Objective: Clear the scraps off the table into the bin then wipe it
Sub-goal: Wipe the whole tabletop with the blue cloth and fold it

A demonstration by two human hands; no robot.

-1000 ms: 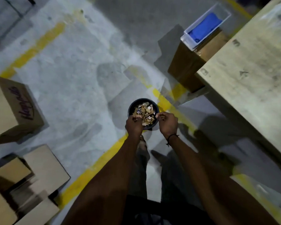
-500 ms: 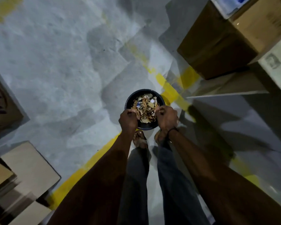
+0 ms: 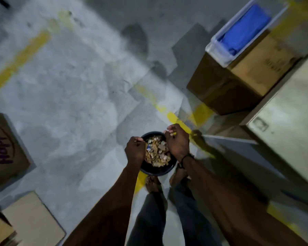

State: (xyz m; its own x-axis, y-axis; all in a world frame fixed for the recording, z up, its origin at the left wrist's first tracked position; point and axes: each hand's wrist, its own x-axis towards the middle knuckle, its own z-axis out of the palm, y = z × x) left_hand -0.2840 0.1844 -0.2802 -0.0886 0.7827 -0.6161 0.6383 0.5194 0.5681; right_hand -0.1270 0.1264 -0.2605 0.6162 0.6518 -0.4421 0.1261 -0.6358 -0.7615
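While both hands hover over the round black bin (image 3: 155, 170) of pale scraps (image 3: 157, 151), the left hand (image 3: 134, 151) is fisted and the right hand (image 3: 178, 142) loosely curled, likely shedding scraps.

The bin (image 3: 155, 170) looks like smooth black plastic, filled with papery scraps (image 3: 157, 153). The floor (image 3: 69, 82) is rough, matt concrete. The table (image 3: 292, 130) is pale, worn wood.

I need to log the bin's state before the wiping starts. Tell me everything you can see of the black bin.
The black bin is small and round with a dark, plain-looking rim, seen from above. It is filled with a heap of pale tan and whitish scraps with a few blue bits. It is over the concrete floor, just ahead of the person's feet. The left hand grips its left rim and the right hand its right rim.
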